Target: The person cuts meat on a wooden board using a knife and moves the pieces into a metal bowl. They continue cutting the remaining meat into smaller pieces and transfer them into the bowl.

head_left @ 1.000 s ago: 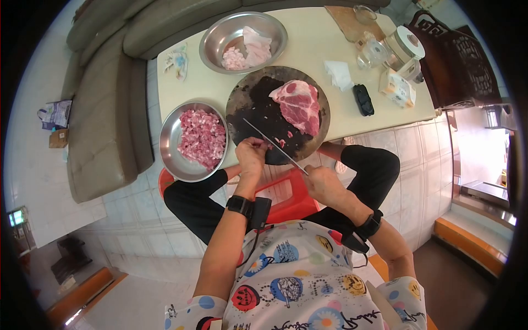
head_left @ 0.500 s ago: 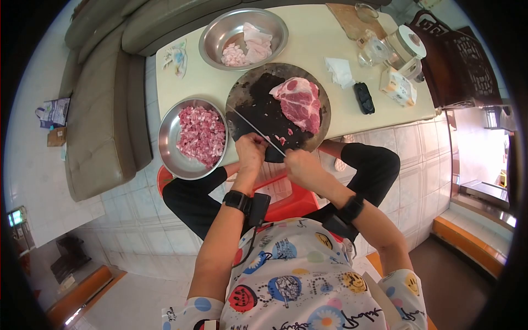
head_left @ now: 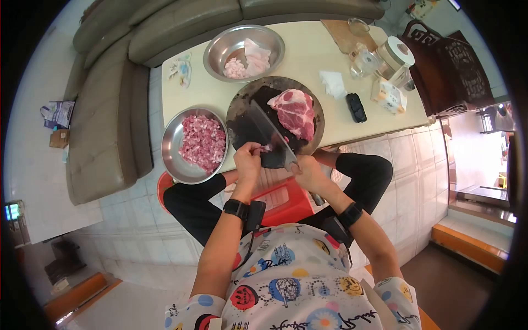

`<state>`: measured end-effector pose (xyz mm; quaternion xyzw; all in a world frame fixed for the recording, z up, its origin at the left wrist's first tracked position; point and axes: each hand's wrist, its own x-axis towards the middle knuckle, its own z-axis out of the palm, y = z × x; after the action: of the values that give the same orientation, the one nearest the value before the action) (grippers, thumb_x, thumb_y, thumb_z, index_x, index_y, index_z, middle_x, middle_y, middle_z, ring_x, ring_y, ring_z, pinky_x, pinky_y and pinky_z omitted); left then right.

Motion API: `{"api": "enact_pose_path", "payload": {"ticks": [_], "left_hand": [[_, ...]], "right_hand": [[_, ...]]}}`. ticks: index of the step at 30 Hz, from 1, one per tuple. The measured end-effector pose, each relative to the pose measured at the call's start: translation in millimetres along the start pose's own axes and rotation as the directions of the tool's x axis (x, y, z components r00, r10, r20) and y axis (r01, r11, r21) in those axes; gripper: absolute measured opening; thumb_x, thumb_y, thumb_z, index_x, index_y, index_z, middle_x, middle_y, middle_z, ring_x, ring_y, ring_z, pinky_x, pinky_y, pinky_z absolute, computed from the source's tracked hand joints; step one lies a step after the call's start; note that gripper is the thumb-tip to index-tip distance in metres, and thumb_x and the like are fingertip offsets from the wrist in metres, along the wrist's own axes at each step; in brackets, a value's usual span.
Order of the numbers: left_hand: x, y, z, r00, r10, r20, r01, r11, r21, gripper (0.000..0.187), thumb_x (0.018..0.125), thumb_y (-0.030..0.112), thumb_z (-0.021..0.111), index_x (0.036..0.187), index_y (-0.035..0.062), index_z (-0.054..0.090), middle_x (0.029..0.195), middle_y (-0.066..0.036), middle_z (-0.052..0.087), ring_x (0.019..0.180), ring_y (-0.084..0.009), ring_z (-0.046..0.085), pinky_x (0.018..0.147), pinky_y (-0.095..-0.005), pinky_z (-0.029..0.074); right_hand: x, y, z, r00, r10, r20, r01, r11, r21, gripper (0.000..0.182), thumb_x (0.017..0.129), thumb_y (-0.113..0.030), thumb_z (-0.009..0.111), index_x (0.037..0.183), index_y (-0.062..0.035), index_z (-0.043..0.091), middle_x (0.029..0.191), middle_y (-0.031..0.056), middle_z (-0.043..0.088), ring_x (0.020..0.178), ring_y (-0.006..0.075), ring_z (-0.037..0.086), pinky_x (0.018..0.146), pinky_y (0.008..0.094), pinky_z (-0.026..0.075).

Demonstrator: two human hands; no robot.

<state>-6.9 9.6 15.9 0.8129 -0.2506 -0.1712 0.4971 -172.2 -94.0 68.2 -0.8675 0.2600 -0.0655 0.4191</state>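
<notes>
A round dark cutting board (head_left: 239, 104) lies at the table's near edge, with a big piece of raw meat (head_left: 295, 114) on its right part. My right hand (head_left: 309, 174) grips the handle of a broad cleaver (head_left: 269, 131), whose blade slants up and left over the board. Left of the blade, my left hand (head_left: 248, 160) pinches a small bit of meat (head_left: 265, 148) at the board's near edge. A steel bowl (head_left: 171, 144) of chopped meat (head_left: 202, 144) stands to the left. Behind the board is another steel bowl (head_left: 215, 50) holding pale pieces (head_left: 256, 57).
On the pale table (head_left: 308, 47) are a tissue (head_left: 333, 83), a black object (head_left: 356, 108), a tissue pack (head_left: 389, 96), a glass jug (head_left: 365, 61) and a kettle (head_left: 394, 55). A red stool (head_left: 283, 201) stands between my knees. A sofa (head_left: 104, 121) runs along the left.
The cleaver has turned so that its broad side shows, and my right hand has shifted slightly right. My left hand has moved a little down from the blade. The whole view has shifted slightly.
</notes>
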Motion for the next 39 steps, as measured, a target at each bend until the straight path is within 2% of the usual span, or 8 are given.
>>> {"api": "enact_pose_path", "payload": {"ticks": [5,10,12,18,22,27,29,39], "left_hand": [[-3,-3,-4,1.000,0.028,-0.001,-0.028,0.999,0.044,0.021,0.074,-0.007,0.053,0.090,0.0009,0.064,0.085,-0.016,0.065,0.078,-0.0292,0.064,0.070,-0.0351,0.050],[1,27,-23,0.951,0.245,0.188,-0.293,0.911,0.289,0.034,0.069,-0.009,0.054,0.099,0.0054,0.064,0.109,-0.013,0.060,0.094,-0.0290,0.058,0.080,-0.0360,0.047],[11,34,-33,0.731,0.478,0.488,-0.659,0.681,0.319,0.041,0.065,-0.008,0.056,0.103,0.0076,0.063,0.115,-0.009,0.056,0.104,-0.0274,0.052,0.088,-0.0350,0.042],[29,36,-42,0.530,0.467,0.708,-0.772,0.612,0.174,0.041,0.059,0.004,0.075,0.099,0.0043,0.062,0.101,-0.012,0.058,0.097,-0.0292,0.054,0.085,-0.0363,0.044],[18,13,-25,0.649,0.489,0.583,-0.705,0.675,0.217,0.026,0.064,0.005,0.072,0.089,0.0031,0.063,0.091,-0.012,0.059,0.086,-0.0302,0.057,0.076,-0.0374,0.048],[-4,10,-7,0.975,0.187,0.119,-0.213,0.942,0.261,0.012,0.071,0.003,0.069,0.079,0.0004,0.061,0.080,-0.013,0.059,0.073,-0.0286,0.060,0.063,-0.0359,0.048],[-6,11,-5,0.965,0.251,0.076,-0.262,0.928,0.266,0.012,0.070,0.003,0.068,0.079,0.0016,0.061,0.080,-0.012,0.059,0.076,-0.0302,0.058,0.067,-0.0374,0.047],[-6,3,-10,0.892,0.445,0.074,-0.451,0.877,0.163,0.008,0.071,-0.001,0.065,0.079,0.0005,0.061,0.082,-0.012,0.061,0.077,-0.0296,0.058,0.069,-0.0357,0.047]], "right_hand": [[-5,-20,-23,0.925,0.347,0.154,-0.367,0.712,0.598,0.016,0.086,-0.010,0.051,0.076,0.0031,0.053,0.056,0.0104,0.053,0.041,0.0189,0.051,0.040,0.0320,0.041],[-13,-19,-37,0.938,0.332,0.100,-0.310,0.673,0.672,0.017,0.087,-0.009,0.047,0.073,0.0003,0.050,0.054,0.0032,0.048,0.038,0.0103,0.046,0.036,0.0259,0.035],[-18,-19,-41,0.942,0.325,0.085,-0.294,0.675,0.676,0.019,0.087,-0.009,0.047,0.070,-0.0012,0.048,0.054,0.0029,0.048,0.038,0.0103,0.045,0.036,0.0253,0.035],[-26,-26,-38,0.935,0.336,0.116,-0.326,0.679,0.657,0.016,0.089,-0.008,0.045,0.078,0.0027,0.050,0.057,0.0029,0.047,0.039,0.0111,0.045,0.037,0.0265,0.036],[-25,-26,-28,0.939,0.325,0.112,-0.321,0.714,0.623,0.016,0.087,-0.006,0.047,0.075,0.0034,0.050,0.055,0.0050,0.049,0.040,0.0116,0.048,0.037,0.0279,0.038],[-20,-24,-13,0.962,0.267,0.050,-0.262,0.865,0.428,0.015,0.083,-0.004,0.053,0.072,0.0056,0.051,0.054,0.0142,0.054,0.046,0.0233,0.057,0.043,0.0347,0.044],[-18,-15,-2,0.986,-0.042,-0.159,0.045,0.999,0.019,0.011,0.078,-0.004,0.054,0.074,0.0057,0.053,0.059,0.0222,0.056,0.058,0.0366,0.060,0.053,0.0418,0.048],[-26,-37,-13,0.997,0.029,0.070,-0.017,0.986,-0.164,0.011,0.070,-0.005,0.053,0.076,0.0047,0.054,0.065,0.0256,0.057,0.067,0.0417,0.059,0.060,0.0480,0.048]]}}
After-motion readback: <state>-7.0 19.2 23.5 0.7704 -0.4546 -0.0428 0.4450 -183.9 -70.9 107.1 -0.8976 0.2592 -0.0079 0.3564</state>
